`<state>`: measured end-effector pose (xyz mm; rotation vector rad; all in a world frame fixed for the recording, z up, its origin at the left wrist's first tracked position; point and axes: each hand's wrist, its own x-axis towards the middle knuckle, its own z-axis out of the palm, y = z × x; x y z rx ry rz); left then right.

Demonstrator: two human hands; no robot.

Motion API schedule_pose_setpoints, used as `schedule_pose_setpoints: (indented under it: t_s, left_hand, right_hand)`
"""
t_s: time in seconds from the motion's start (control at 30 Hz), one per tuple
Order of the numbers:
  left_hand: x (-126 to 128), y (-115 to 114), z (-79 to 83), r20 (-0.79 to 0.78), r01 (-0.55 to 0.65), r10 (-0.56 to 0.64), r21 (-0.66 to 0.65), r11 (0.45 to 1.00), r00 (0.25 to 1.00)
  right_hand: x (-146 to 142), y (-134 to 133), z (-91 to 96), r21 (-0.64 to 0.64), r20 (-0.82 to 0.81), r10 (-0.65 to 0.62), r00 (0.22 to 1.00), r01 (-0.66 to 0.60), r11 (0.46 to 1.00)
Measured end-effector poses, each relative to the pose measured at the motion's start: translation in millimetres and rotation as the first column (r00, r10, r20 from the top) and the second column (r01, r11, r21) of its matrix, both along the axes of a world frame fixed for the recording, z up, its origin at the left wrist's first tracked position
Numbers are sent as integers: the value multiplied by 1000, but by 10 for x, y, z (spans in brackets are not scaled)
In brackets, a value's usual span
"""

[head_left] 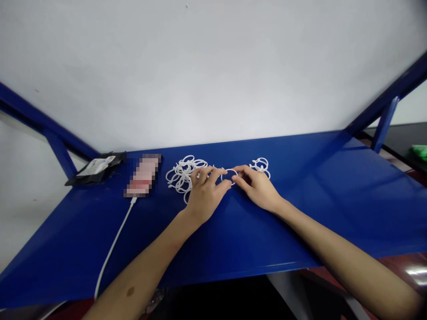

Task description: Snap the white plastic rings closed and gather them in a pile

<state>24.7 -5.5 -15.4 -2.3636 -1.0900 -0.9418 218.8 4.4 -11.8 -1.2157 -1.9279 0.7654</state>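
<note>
A plain white wall (213, 66) rises beyond the fingers (218, 172). Under them spreads a glossy blue worktop (333, 200). Slanted blue braces stand far to their left (40, 122) and right (387, 95). Past the right one lies a black surface (403, 140). Nearer than the fingers, low right, light glints on a reddish floor (400, 264).

A phone (143, 175) lies on a blue shelf (333, 186), a black packet (96, 168) just left of it. A white cable (113, 244) leaves the phone's near end.
</note>
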Motion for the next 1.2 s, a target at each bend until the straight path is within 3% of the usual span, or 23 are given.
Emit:
schedule_pose_setpoints:
  t_s: [0.17, 0.33, 0.57, 1.0, 1.1, 1.2]
  left_hand:
    - [-9, -40, 53, 91, 50, -50, 6, 999, 995]
    - [-47, -4, 67, 334, 78, -9, -194, 978, 942]
    - [-95, 88, 29, 469, 134, 73, -394, 909, 880]
    - [-127, 52, -24, 394, 86, 81, -387, 918, 916]
    - [-127, 76, -40, 345, 60, 80, -378, 924, 935]
    - [-141, 123, -78, 179, -56, 128, -360, 931, 975]
  right_hand:
    - [10, -20, 0, -18, -157, -31, 987, 29, 999]
    - [-1, -39, 44, -33, -231, -26, 973, 19, 999]
    - [-49, -111, 50, -100, -258, 86, 962, -115, 988]
    - [28, -124, 114, 25, -80, 321, 944, -320, 947]
    - [3, -104, 82, 30, -79, 285, 955, -283, 959]
    - [17, -43, 43, 135, 32, 167, 985, -170, 976]
